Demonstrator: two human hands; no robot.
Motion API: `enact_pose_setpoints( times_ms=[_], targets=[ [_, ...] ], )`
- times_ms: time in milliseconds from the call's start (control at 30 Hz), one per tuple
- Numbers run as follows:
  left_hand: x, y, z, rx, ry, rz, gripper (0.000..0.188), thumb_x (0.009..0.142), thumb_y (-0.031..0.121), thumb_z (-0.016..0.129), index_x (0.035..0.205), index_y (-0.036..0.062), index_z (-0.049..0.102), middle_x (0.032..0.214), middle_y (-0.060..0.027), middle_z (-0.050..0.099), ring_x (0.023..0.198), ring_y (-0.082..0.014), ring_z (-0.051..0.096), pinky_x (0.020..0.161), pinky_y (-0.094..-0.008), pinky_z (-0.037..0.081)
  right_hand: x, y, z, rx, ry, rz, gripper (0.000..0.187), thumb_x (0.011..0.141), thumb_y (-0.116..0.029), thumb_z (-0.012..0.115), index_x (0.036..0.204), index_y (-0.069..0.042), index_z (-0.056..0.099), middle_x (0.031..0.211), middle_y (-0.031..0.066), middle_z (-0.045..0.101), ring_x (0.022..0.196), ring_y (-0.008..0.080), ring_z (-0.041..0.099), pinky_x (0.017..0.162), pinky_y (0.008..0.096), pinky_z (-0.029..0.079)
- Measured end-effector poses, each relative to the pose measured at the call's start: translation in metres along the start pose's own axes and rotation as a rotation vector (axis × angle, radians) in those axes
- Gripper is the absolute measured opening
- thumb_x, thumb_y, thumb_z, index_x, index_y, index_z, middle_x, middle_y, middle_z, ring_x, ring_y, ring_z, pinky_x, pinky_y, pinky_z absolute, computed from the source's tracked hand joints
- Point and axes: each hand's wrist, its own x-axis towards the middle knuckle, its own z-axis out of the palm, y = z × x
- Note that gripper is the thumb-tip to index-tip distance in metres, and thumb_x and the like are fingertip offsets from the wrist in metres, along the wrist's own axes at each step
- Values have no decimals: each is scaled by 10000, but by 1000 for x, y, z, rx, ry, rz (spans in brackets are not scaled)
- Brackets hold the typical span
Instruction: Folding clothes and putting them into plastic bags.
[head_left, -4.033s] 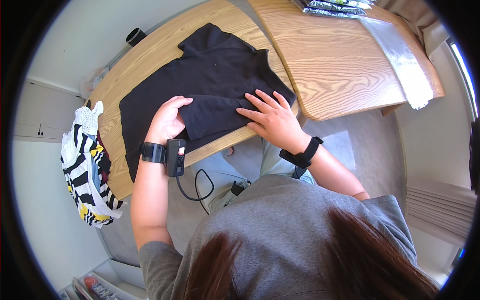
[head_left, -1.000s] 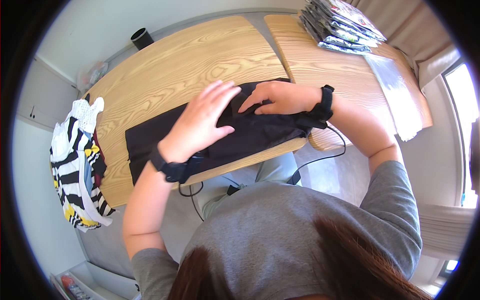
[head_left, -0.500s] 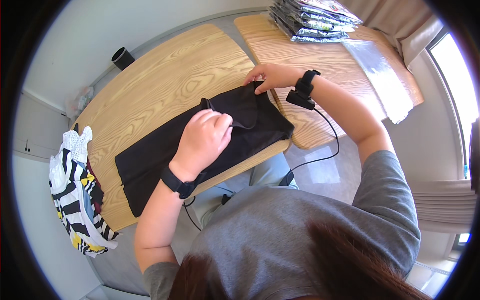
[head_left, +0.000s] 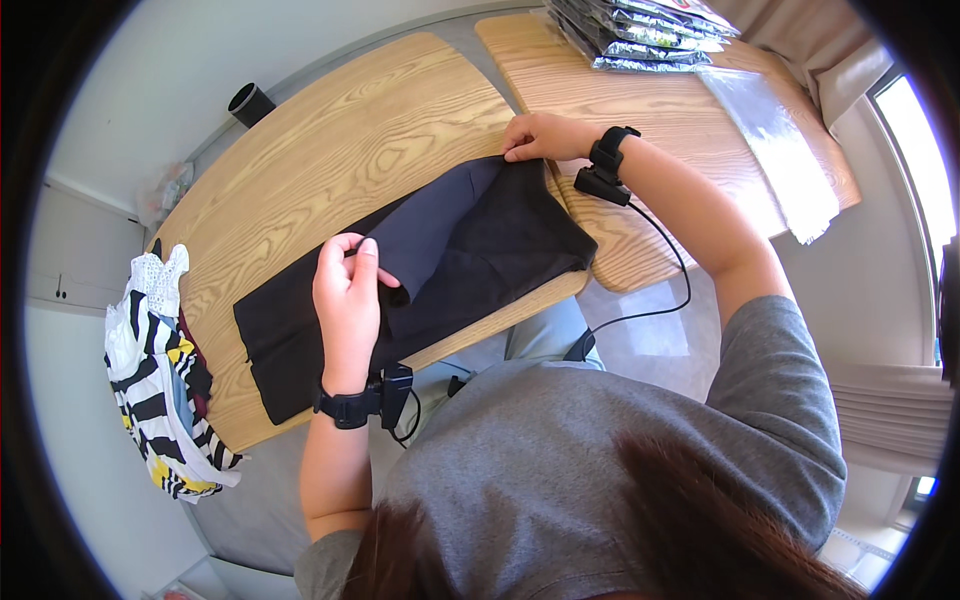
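A black garment (head_left: 510,235) lies folded in a long shape along the near side of the wooden table; its exact kind cannot be made out. My left hand (head_left: 347,295) is closed on the edge of its upper layer and holds that flap raised above the rest, over the middle of the cloth. At the far right corner of the garment, my right hand (head_left: 545,138) pinches the fabric between thumb and fingers. The lifted flap runs taut between both hands, with its greyer face showing.
Sealed plastic-packed bundles (head_left: 645,35) are stacked on a second table (head_left: 660,120), beside flat clear plastic bags (head_left: 775,150). Patterned clothes (head_left: 160,375) hang over the left table edge. A dark bin (head_left: 250,105) stands behind. Cables (head_left: 688,290) trail from my wrist devices.
My left hand has moved left and slightly down, drawing the upper layer out into a long raised flap. My right hand has stayed at the far corner, its fingers now closed tighter.
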Motion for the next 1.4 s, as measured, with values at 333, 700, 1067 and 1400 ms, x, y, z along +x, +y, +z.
enact_pose_setpoints(
  times_ms=[333, 700, 1067, 1400],
  targets=[
    [4, -29, 10, 235, -78, 147, 236, 865, 190, 619, 864, -29, 531, 714, -58, 491, 657, -111, 453, 618, -285, 414, 0, -5, 1, 4, 29, 33, 300, 838, -320, 653, 1014, -77, 665, 981, 85, 641, 932, 206, 593, 815, 306, 460],
    [34, -42, -5, 551, 86, 287, 425, 875, 216, 590, 1237, 24, 478, 1186, -185, 537, 1040, -293, 541, 912, -372, 423, 6, -1, 2, -54, -3, 31, 296, 835, -322, 654, 1006, -80, 667, 961, 86, 649, 914, 209, 599, 809, 312, 465],
    [4, -36, -5, 770, -382, 492, 441, 917, 253, 508, 1317, 79, 443, 1374, -258, 357, 1278, -412, 335, 1026, -423, 325, 1, -20, -5, -63, -64, 104, 316, 862, -356, 613, 1002, -77, 666, 999, 89, 651, 960, 204, 585, 852, 313, 444],
    [65, -67, -19, 604, -174, -77, 385, 783, 270, 685, 969, -54, 592, 918, -187, 620, 834, -289, 604, 765, -342, 478, -43, -101, 26, -567, 96, -219, 423, 871, -284, 570, 1247, -103, 500, 1244, 120, 524, 1159, 298, 481, 985, 407, 370]
  ],
)
